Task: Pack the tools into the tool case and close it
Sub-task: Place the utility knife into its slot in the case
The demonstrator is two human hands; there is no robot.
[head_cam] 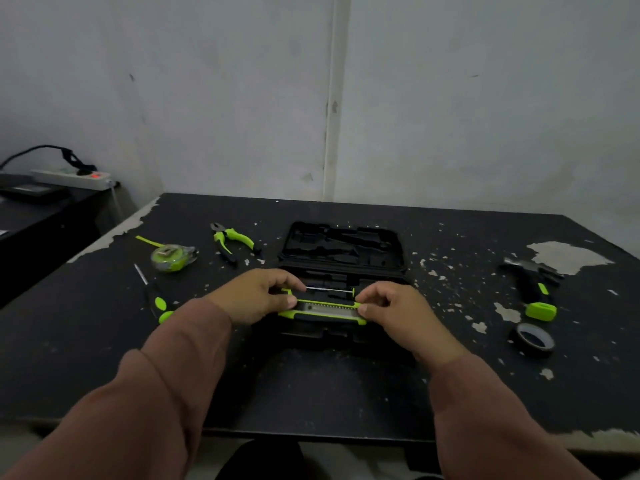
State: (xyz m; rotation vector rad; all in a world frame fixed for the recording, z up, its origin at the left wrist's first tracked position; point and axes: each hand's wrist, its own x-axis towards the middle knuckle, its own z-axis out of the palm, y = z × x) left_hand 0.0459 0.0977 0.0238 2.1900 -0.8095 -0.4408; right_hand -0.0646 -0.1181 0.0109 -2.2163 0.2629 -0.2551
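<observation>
Two hands [258, 294] (one knife [323, 308]).

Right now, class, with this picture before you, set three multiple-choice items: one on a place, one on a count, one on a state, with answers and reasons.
1. Where does the hammer lie?
A. right of the tool case
B. inside it
C. beside the pliers

2. How many rolls of tape are on the table?
A. three
B. one
C. none

3. The tool case is:
A. shut
B. upside down
C. open

Answers:
1 A, it lies on the table's right side, apart from the case.
2 B, a single roll lies near the hammer.
3 C, its lid lies back while both hands hold a green tool over it.
</observation>
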